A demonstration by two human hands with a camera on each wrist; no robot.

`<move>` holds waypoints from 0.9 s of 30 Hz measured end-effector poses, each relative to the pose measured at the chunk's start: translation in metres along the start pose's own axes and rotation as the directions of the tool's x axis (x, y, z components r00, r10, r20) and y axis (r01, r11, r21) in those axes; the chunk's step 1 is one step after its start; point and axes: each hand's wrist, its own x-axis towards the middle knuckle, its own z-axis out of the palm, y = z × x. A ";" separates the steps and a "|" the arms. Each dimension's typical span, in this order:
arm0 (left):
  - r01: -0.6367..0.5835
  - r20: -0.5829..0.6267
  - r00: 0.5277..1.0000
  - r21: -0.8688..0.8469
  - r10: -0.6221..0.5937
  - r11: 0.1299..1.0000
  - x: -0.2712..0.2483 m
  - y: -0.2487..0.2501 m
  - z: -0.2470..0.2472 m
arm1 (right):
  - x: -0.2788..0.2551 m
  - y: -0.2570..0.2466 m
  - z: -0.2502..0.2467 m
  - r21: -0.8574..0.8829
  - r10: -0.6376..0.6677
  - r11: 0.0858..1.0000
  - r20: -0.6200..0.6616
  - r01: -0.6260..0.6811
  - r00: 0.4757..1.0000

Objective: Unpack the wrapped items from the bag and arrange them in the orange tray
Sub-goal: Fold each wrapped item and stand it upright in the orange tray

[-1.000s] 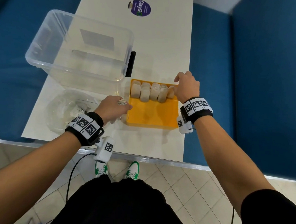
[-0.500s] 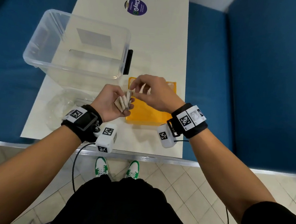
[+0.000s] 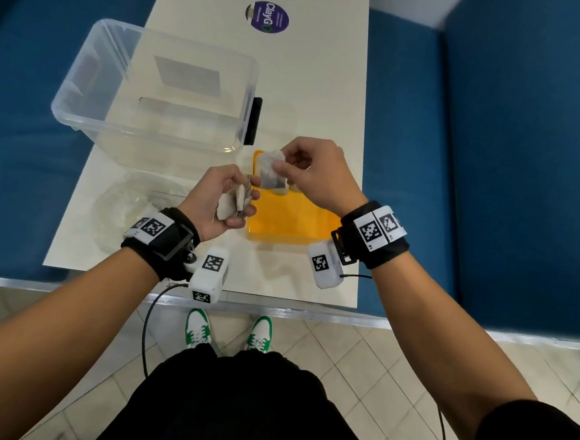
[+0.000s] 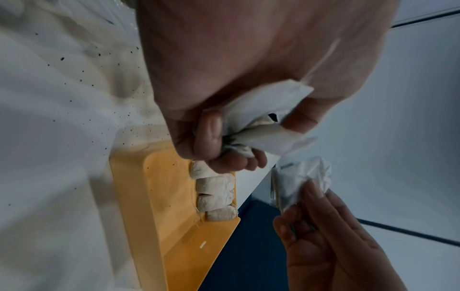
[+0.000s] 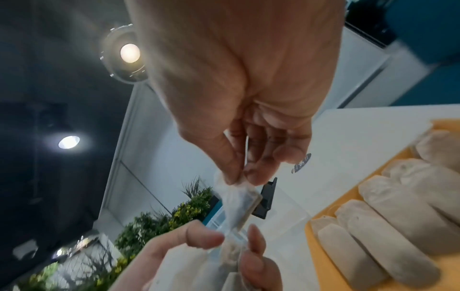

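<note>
Above the orange tray: both hands raised over the bench, close together but not touching
Left hand (image 3: pixel 219 194): palm turned up, fingers curled round a small bunch of wrapped items (image 3: pixel 235 205); thumb and fingertips clamp the pale papery packets, which fan out past the fingers in the left wrist view (image 4: pixel 263 126)
Right hand (image 3: pixel 314 175): thumb and forefinger pinch the top of a single wrapped item (image 3: pixel 272 170); it hangs down from the pinch just beside the left hand's bunch; other fingers loosely bent
Single item, close view: crinkled whitish wrapper (image 5: pixel 239 204), lower end near the left hand's fingertips (image 5: pixel 204 236); contact between them cannot be told
Orange tray (image 3: pixel 291 226): on the bench under the hands, near the right edge; near half bare
Tray contents: row of wrapped items (image 4: pixel 216 195) lying side by side along the far wall, touching one another
Bag (image 3: pixel 135 205): clear, crumpled, flat on the bench left of the tray, beside the left wrist
Clear plastic tub (image 3: pixel 153 86): behind the bag, far left of the bench
Purple sticker (image 3: pixel 266 17): far end of the bench
Bench (image 3: pixel 308 83): white, narrow; blue upholstery on both sides
</note>
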 end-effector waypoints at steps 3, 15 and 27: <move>-0.044 0.054 0.998 0.109 0.038 0.993 0.001 -0.001 0.003 | 0.000 0.004 -0.003 0.128 0.102 0.987 -0.018 -0.099 0.995; -0.151 -0.064 0.981 0.355 0.185 0.923 0.012 -0.013 0.016 | 0.007 0.018 -0.031 -0.076 0.076 0.994 0.046 -0.072 0.996; -0.060 -0.186 0.976 0.285 0.117 0.957 0.013 -0.014 -0.003 | 0.030 0.090 -0.048 -0.546 0.228 0.813 -0.019 -0.202 0.973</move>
